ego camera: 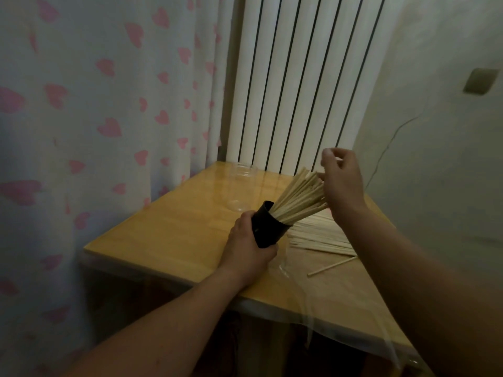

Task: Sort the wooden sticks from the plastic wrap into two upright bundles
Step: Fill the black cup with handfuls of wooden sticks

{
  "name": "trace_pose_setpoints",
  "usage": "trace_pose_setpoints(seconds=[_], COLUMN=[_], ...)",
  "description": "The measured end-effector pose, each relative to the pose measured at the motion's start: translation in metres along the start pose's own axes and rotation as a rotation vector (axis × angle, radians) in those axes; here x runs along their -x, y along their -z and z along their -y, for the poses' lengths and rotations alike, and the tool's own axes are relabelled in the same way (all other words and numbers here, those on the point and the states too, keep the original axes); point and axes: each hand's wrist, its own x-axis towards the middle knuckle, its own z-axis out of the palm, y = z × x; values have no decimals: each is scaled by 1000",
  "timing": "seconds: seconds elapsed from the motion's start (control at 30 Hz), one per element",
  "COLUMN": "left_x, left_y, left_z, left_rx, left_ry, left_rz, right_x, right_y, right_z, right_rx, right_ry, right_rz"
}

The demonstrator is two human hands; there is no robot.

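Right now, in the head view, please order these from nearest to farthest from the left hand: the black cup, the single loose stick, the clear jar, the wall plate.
1. black cup: in the left hand grip, tilted.
2. clear jar: behind the hand, at the table's far edge.
3. single loose stick: on the table, to the right. Too close to the jar to rank surely.
4. wall plate: far upper right.

Pale wooden sticks (300,198) are fanning out of a black cup (268,227), tilting toward two o'clock. More sticks (318,235) are lying flat at four o'clock, on clear plastic wrap (313,295).
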Motion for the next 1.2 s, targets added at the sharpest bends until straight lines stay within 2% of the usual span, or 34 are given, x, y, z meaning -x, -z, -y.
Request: trace_pose_setpoints(seconds=[0.07, 0.13, 0.2, 0.37, 0.47, 0.57, 0.63, 0.7, 0.77, 0.8, 0.87, 0.9, 1.0, 1.1, 1.2], left_x=[0, 0, 0, 1, 2, 2, 2, 2, 2, 2, 2, 2, 2, 1, 1], left_y=[0, 1, 1, 2, 3, 4, 5, 4, 4, 5, 4, 4, 4, 3, 2], left_z=[0, 0, -1, -2, -3, -3, -3, -4, -5, -4, -4, -4, -4, -2, -1], left_rx=[9, 17, 23, 30, 28, 20, 18, 16, 10, 10, 15, 16, 15, 33, 48], left_ry=[4, 10, 19, 29, 35, 43, 44, 44, 47, 46, 42, 38, 30, 31, 26], left_rz=[4, 6, 7, -1, -3, 0, 3, 1, -1, -3, -8, -10, -10, -17, -12], right_x=[0, 2, 3, 3, 8, 20, 29, 38, 48, 52, 58, 59, 53, 38, 19], right_y=[2, 5, 10, 25, 43, 67, 84, 97, 102, 100, 90, 81, 60, 46, 36], right_z=[0, -2, -5, -12, -28, -35, -37, -41, -54, -64, -85, -93, -118, -136, -143], right_rx=[-1, 96, 126, 85, 155, 226, 302, 399, 601, 755, 1018, 1076, 1124, 1202, 1300], right_ry=[-25, -66, -76, -86, -76, -85, -103, -193, -257, -218, -91, -57, 63, 215, 224], right_rz=[52, 242, 326, 212, 126, 153, 332, 609, 851, 909, 889, 857, 764, 593, 556])
